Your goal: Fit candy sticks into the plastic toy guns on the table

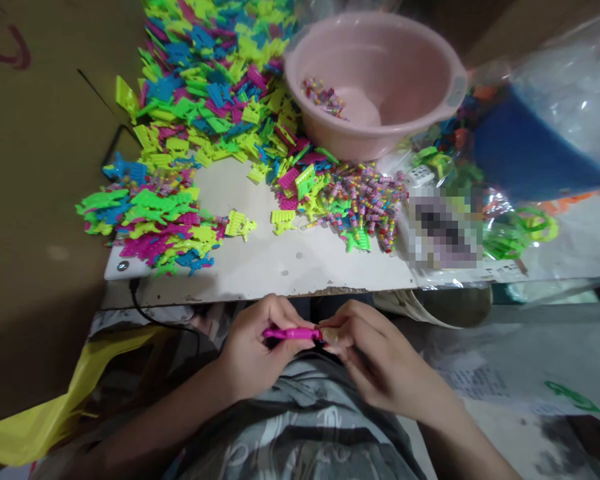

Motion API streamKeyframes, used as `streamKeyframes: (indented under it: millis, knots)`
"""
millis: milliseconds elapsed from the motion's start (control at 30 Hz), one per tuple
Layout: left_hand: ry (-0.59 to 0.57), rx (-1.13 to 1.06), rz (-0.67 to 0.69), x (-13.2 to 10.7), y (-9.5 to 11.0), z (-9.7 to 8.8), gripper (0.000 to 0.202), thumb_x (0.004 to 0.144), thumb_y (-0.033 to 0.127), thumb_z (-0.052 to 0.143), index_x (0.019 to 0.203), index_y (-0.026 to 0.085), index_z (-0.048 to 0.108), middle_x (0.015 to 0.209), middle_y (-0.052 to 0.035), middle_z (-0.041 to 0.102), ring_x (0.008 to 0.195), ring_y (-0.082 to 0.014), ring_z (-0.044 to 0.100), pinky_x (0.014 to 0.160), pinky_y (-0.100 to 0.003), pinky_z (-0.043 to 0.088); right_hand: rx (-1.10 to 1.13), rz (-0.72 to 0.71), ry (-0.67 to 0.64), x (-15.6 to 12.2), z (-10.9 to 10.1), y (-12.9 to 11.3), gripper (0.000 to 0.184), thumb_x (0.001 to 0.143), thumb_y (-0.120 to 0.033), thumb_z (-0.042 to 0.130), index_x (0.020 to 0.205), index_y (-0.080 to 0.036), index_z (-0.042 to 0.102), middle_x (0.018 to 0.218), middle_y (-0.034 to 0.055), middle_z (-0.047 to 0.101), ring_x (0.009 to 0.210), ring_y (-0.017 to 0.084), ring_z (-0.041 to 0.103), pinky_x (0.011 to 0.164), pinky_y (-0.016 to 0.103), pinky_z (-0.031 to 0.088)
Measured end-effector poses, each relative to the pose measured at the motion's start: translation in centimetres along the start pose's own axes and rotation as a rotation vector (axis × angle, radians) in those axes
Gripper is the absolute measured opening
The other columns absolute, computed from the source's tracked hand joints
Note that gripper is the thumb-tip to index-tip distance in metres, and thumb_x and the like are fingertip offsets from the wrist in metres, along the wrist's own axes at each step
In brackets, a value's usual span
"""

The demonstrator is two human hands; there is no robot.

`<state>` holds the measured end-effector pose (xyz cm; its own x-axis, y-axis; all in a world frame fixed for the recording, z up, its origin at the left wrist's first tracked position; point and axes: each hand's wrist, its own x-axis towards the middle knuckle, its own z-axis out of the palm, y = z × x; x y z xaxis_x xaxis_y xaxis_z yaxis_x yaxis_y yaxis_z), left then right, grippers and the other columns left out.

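Note:
In front of my body, my left hand [250,350] is closed around a magenta plastic toy piece [294,333], thumb below and fingers above. My right hand [380,353] pinches at the right end of that piece, where a bit of red shows; most of what its fingertips grip is hidden. Both hands are just below the table's front edge. On the table, a yellow toy piece [240,225] and a second yellow piece [283,221] lie nearest the edge. Small pink patterned tubes [370,200] lie in a heap beyond my right hand.
A large heap of coloured toy pieces [205,87] fills the back left; a smaller pile [165,227] sits on a white device with a cable. A pink basin [395,133] holds some small tubes. Bagged items [510,233] lie right. Below the edge stands a bucket [460,310].

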<state>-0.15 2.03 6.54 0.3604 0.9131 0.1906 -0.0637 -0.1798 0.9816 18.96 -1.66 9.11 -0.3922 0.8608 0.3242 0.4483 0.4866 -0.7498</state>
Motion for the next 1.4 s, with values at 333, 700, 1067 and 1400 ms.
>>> streamKeyframes:
  millis: [333, 700, 1067, 1400]
  knots:
    - [0.530, 0.820, 0.143, 6.3, -0.4, -12.0, 0.018, 0.086, 0.027, 0.068, 0.104, 0.025, 0.067, 0.102, 0.0027, 0.069, 0.097, -0.0204, 0.064, 0.089, -0.036, 0.049, -0.463, 0.329, 0.315, 1.0, -0.6, 9.7, 0.024, 0.097, -0.026, 0.050, 0.116, -0.018, 0.061, 0.113, 0.0144, 0.063, 0.106, 0.030, 0.059, 0.090, 0.047, 0.048]
    - [0.534, 1.114, 0.150, 9.9, -1.3, -21.7, 0.018, 0.084, 0.039, 0.065, 0.094, 0.026, 0.071, 0.111, 0.0009, 0.072, 0.136, -0.0385, 0.044, 0.113, -0.069, 0.008, -0.717, 0.407, 0.290, 2.6, -0.5, 13.3, 0.029, 0.093, -0.021, 0.054, 0.119, -0.021, 0.066, 0.111, 0.0136, 0.065, 0.099, 0.031, 0.057, 0.082, 0.042, 0.044]
    - [-0.312, 0.873, 0.055, 10.0, -3.4, 1.8, 0.028, 0.090, 0.020, 0.053, 0.116, 0.021, 0.065, 0.121, -0.0110, 0.068, 0.114, -0.0288, 0.060, 0.098, -0.046, 0.046, -0.463, 0.404, 0.599, -0.5, 0.5, 11.7, 0.019, 0.097, -0.036, 0.050, 0.087, -0.021, 0.051, 0.061, -0.0048, 0.051, 0.049, 0.014, 0.051, 0.048, 0.024, 0.042]
    - [-0.287, 0.476, -0.168, 9.4, -6.2, 4.3, 0.028, 0.079, 0.008, 0.065, 0.104, 0.020, 0.060, 0.105, -0.0058, 0.068, 0.102, -0.0228, 0.064, 0.090, -0.036, 0.052, 0.017, 0.486, 0.651, -3.3, 1.0, 9.1, 0.025, 0.095, -0.043, 0.055, 0.091, -0.019, 0.060, 0.082, 0.0057, 0.071, 0.074, 0.019, 0.068, 0.068, 0.030, 0.055]
